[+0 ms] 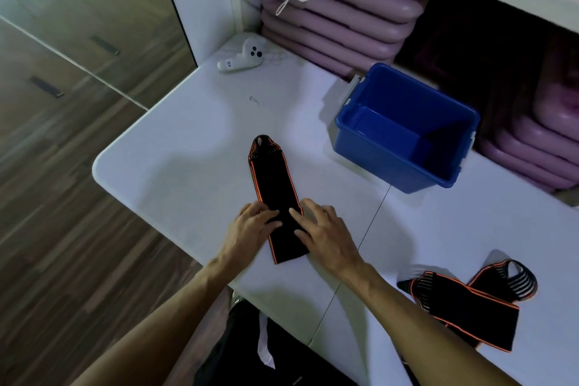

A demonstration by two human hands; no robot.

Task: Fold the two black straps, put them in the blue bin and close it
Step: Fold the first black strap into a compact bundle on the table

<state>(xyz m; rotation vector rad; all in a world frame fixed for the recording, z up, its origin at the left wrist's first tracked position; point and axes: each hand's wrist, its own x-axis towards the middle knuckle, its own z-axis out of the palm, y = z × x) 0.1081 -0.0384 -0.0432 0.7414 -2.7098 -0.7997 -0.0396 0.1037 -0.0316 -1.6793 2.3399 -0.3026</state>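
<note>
Head view: a long black elastic strap with orange edging (275, 185) lies flat on the white surface (175, 166), running away from the person and angled slightly left, its far end narrowing to a rounded loop; the left hand (247, 229) rests on the strap's left edge near its close end, fingers straight and flat, pressing the fabric down rather than grasping it; the right hand (319, 229) mirrors it on the right edge, fingers extended and spread, likewise flat on the strap and the surface beside it; the fingertips of the two hands nearly meet across the strap's middle. A second black strap with orange edging (470, 301) lies loosely bunched and crossed over itself on the surface to the right, near the person's right forearm, well apart from the first strap; its striped loop end points away. The open blue plastic bin (391, 160) stands on the surface beyond and to the right of the first strap, with white latches on its short sides; no lid on it, and its inside shows only blue floor and shadow. A white handheld controller (242, 58) lies at the far left of the surface; a small screw-like metal piece (253, 100) lies between it and the strap; stacked mauve cushions (332, 16) fill the shelf behind the bin.
</note>
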